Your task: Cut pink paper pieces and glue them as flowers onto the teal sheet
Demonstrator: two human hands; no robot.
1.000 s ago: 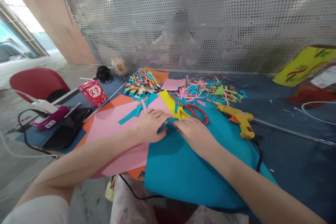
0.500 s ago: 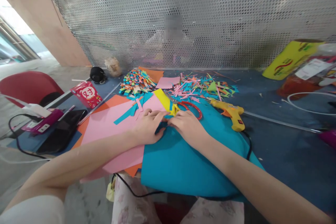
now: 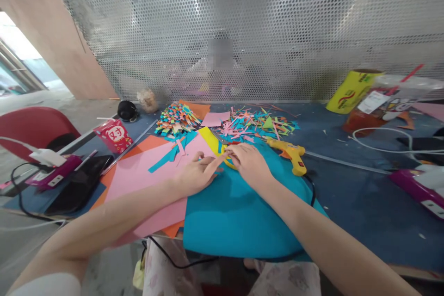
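My left hand [image 3: 197, 173] rests over the border between a pink paper sheet [image 3: 145, 171] and a blue sheet [image 3: 239, 217]. Its index finger reaches to my right hand's fingertips, with the fingers bent in. Whatever small thing it may grip is hidden. My right hand [image 3: 251, 162] is closed in a pinch, its contents too small to name. Under its fingers shows a curved yellow piece [image 3: 230, 163]; I cannot tell whether it is paper or a handle. Scissors [image 3: 221, 140] lie mostly covered by that hand, beside a yellow paper strip [image 3: 209, 138].
A yellow glue gun [image 3: 289, 152] lies right of my hands. Behind are a fringed paper cluster [image 3: 177, 118] and loose paper strips [image 3: 256, 122]. A red cup [image 3: 114, 135], black phone [image 3: 81, 185] and purple power strip [image 3: 55, 173] stand left. A perforated metal panel [image 3: 277, 32] closes the back.
My right hand has moved slightly up and now covers most of the scissors' red handle. My left fingers have shifted a little, and the camera view has turned to the right.
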